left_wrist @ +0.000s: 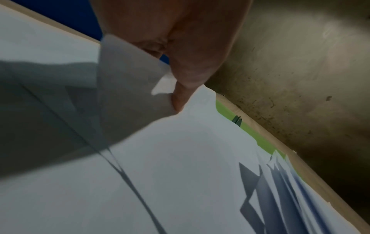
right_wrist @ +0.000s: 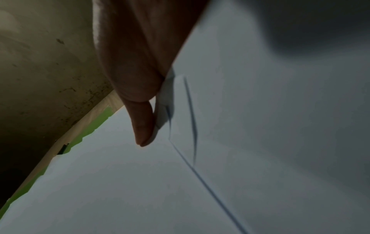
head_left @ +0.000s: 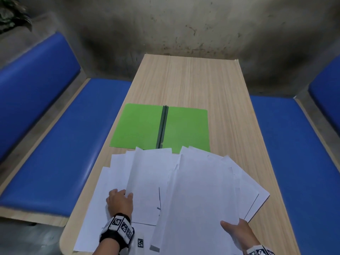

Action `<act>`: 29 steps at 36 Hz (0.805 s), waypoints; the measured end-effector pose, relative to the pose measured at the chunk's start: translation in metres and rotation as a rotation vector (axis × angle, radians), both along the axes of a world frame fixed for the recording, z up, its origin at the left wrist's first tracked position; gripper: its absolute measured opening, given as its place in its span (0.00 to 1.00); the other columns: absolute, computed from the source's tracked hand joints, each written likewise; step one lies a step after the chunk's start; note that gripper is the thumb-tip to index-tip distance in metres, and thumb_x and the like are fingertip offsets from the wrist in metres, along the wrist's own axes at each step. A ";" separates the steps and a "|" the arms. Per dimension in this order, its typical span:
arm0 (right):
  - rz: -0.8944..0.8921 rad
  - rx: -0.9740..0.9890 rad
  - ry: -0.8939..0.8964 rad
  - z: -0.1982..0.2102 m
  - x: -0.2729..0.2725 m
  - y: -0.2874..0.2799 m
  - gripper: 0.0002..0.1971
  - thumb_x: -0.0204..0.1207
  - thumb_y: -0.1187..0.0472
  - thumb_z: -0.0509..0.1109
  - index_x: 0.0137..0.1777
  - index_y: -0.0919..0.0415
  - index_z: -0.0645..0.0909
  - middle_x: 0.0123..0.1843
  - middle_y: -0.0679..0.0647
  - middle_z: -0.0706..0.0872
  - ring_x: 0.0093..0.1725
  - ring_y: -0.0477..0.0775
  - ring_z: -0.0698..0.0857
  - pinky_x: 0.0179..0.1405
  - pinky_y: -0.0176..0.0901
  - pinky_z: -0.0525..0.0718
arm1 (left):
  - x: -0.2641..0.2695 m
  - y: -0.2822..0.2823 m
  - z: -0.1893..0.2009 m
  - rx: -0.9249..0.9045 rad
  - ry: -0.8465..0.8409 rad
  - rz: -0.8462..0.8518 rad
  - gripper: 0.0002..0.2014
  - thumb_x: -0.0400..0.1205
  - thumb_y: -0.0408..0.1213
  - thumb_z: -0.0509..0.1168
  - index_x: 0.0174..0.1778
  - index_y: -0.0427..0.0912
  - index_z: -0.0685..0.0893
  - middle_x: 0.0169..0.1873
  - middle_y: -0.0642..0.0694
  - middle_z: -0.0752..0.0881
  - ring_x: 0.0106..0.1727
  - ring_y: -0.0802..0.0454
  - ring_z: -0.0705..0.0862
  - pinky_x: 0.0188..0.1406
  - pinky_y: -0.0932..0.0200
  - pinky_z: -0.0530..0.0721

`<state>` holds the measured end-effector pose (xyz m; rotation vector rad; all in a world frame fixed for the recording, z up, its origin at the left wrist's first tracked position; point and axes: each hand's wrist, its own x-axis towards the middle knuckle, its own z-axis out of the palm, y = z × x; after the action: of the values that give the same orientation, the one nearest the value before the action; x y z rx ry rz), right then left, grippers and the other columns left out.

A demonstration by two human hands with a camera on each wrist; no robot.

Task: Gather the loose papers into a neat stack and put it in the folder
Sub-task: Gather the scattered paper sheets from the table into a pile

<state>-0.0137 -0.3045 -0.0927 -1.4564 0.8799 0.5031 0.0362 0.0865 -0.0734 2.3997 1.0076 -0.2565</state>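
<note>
While the left hand [head_left: 119, 201] pinches the lifted edge of one sheet, loose papers [head_left: 147, 181] fan across the near end of the table [head_left: 193, 80], their far corners overlapping the open green folder [head_left: 139, 126]. Bare wood lies beyond. At right, the right hand [head_left: 237, 232] pinches a raised sheaf.

We see plain white papers [head_left: 200, 183] and a bright green folder [head_left: 139, 126] with a dark green spine strip, both on a pale wood-grain table [head_left: 193, 80]. Blue benches [head_left: 60, 144] flank it below a stained grey-brown wall [head_left: 184, 24]. Our wristbands [head_left: 119, 227] carry black-and-white square code markers.
</note>
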 end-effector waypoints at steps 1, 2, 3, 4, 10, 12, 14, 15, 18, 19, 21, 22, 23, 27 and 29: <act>0.001 -0.004 0.002 -0.001 0.000 0.000 0.14 0.70 0.79 0.74 0.56 0.75 0.83 0.53 0.72 0.89 0.55 0.73 0.87 0.64 0.66 0.81 | 0.000 0.001 0.001 -0.022 -0.007 -0.016 0.14 0.80 0.40 0.69 0.54 0.34 0.89 0.67 0.38 0.78 0.65 0.36 0.77 0.61 0.44 0.82; 0.002 -0.010 0.005 -0.001 0.001 -0.001 0.15 0.70 0.78 0.74 0.57 0.76 0.83 0.53 0.72 0.89 0.55 0.73 0.87 0.65 0.67 0.80 | 0.001 0.003 -0.001 -0.056 -0.018 -0.027 0.13 0.79 0.39 0.69 0.54 0.34 0.88 0.67 0.37 0.79 0.64 0.36 0.78 0.60 0.44 0.82; 0.003 -0.010 0.004 -0.001 0.001 0.000 0.15 0.70 0.78 0.74 0.57 0.76 0.83 0.53 0.72 0.89 0.55 0.73 0.87 0.65 0.66 0.80 | 0.001 0.005 -0.005 -0.102 -0.031 -0.026 0.13 0.79 0.37 0.70 0.56 0.34 0.87 0.65 0.37 0.80 0.61 0.36 0.81 0.59 0.43 0.84; -0.001 -0.010 0.002 -0.001 0.000 0.000 0.14 0.70 0.79 0.74 0.56 0.75 0.82 0.53 0.72 0.89 0.56 0.73 0.87 0.65 0.65 0.80 | 0.002 0.005 -0.005 -0.145 -0.052 -0.021 0.15 0.78 0.36 0.70 0.59 0.35 0.84 0.62 0.36 0.82 0.59 0.36 0.83 0.58 0.42 0.86; -0.012 0.009 -0.005 -0.001 0.001 0.000 0.13 0.70 0.79 0.73 0.55 0.74 0.83 0.53 0.71 0.89 0.56 0.73 0.87 0.63 0.65 0.81 | 0.005 -0.011 0.015 -0.384 -0.236 0.274 0.30 0.80 0.25 0.68 0.75 0.47 0.65 0.67 0.30 0.78 0.64 0.34 0.82 0.63 0.42 0.82; -0.024 0.014 -0.013 -0.001 0.000 0.000 0.12 0.70 0.79 0.73 0.54 0.73 0.83 0.53 0.72 0.89 0.56 0.74 0.87 0.65 0.67 0.80 | 0.004 -0.004 0.011 -0.340 -0.214 0.283 0.24 0.81 0.27 0.68 0.73 0.41 0.72 0.67 0.31 0.81 0.63 0.33 0.83 0.64 0.40 0.83; -0.037 0.022 -0.020 0.000 0.001 0.001 0.11 0.70 0.80 0.72 0.52 0.74 0.83 0.52 0.72 0.89 0.55 0.73 0.87 0.66 0.67 0.79 | 0.001 0.009 0.008 -0.241 -0.144 0.257 0.09 0.81 0.32 0.67 0.56 0.37 0.84 0.54 0.33 0.89 0.51 0.34 0.87 0.53 0.39 0.88; -0.044 0.027 -0.024 0.000 0.001 0.002 0.11 0.70 0.81 0.72 0.52 0.74 0.82 0.51 0.71 0.89 0.54 0.73 0.86 0.66 0.66 0.79 | -0.001 0.017 0.004 -0.200 -0.117 0.256 0.06 0.81 0.33 0.66 0.50 0.37 0.86 0.49 0.34 0.90 0.47 0.34 0.87 0.48 0.39 0.89; -0.051 0.031 -0.030 0.001 0.001 0.002 0.10 0.71 0.81 0.71 0.50 0.74 0.83 0.48 0.68 0.89 0.51 0.71 0.86 0.64 0.64 0.78 | -0.006 0.031 0.008 -0.088 -0.055 0.245 0.07 0.80 0.34 0.66 0.45 0.35 0.86 0.48 0.33 0.87 0.47 0.33 0.85 0.44 0.42 0.88; -0.046 0.029 -0.033 0.001 0.001 0.002 0.10 0.71 0.81 0.71 0.50 0.74 0.83 0.47 0.68 0.89 0.51 0.71 0.86 0.64 0.64 0.78 | -0.007 0.035 0.007 -0.059 -0.016 0.240 0.07 0.79 0.35 0.66 0.45 0.34 0.87 0.51 0.32 0.84 0.50 0.32 0.83 0.43 0.44 0.86; -0.043 0.028 -0.034 0.002 0.000 0.002 0.09 0.71 0.81 0.71 0.50 0.73 0.83 0.46 0.67 0.90 0.50 0.70 0.87 0.63 0.63 0.79 | -0.008 0.039 0.007 -0.031 0.024 0.215 0.08 0.78 0.36 0.69 0.46 0.34 0.87 0.55 0.31 0.80 0.55 0.30 0.79 0.43 0.45 0.83; -0.042 0.031 -0.032 0.003 0.000 0.002 0.09 0.71 0.80 0.71 0.49 0.71 0.83 0.46 0.66 0.89 0.50 0.69 0.87 0.63 0.62 0.79 | -0.008 0.040 0.006 -0.035 0.014 0.203 0.09 0.77 0.36 0.70 0.47 0.33 0.86 0.56 0.31 0.80 0.55 0.30 0.80 0.45 0.44 0.84; -0.037 0.034 -0.033 0.004 0.000 0.002 0.09 0.71 0.80 0.71 0.48 0.71 0.83 0.46 0.66 0.89 0.50 0.69 0.87 0.63 0.61 0.79 | -0.008 0.038 0.009 -0.045 -0.014 0.192 0.11 0.76 0.36 0.71 0.51 0.33 0.85 0.57 0.31 0.81 0.55 0.31 0.81 0.47 0.42 0.86; -0.021 0.033 -0.043 0.005 -0.001 0.003 0.10 0.71 0.80 0.72 0.51 0.72 0.83 0.47 0.67 0.90 0.50 0.69 0.88 0.56 0.58 0.83 | -0.005 0.027 0.024 -0.258 -0.140 0.316 0.29 0.76 0.31 0.73 0.71 0.39 0.68 0.59 0.36 0.79 0.53 0.36 0.80 0.54 0.46 0.81; -0.022 0.024 -0.052 0.008 -0.001 0.003 0.10 0.71 0.80 0.71 0.51 0.72 0.82 0.46 0.66 0.90 0.47 0.67 0.88 0.46 0.50 0.84 | -0.003 0.023 0.034 -0.349 -0.163 0.368 0.32 0.76 0.31 0.74 0.74 0.37 0.67 0.66 0.33 0.79 0.61 0.33 0.80 0.60 0.44 0.79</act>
<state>-0.0145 -0.3012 -0.0848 -1.4299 0.8452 0.4563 0.0330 0.1094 -0.0398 1.8530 1.1929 -0.0907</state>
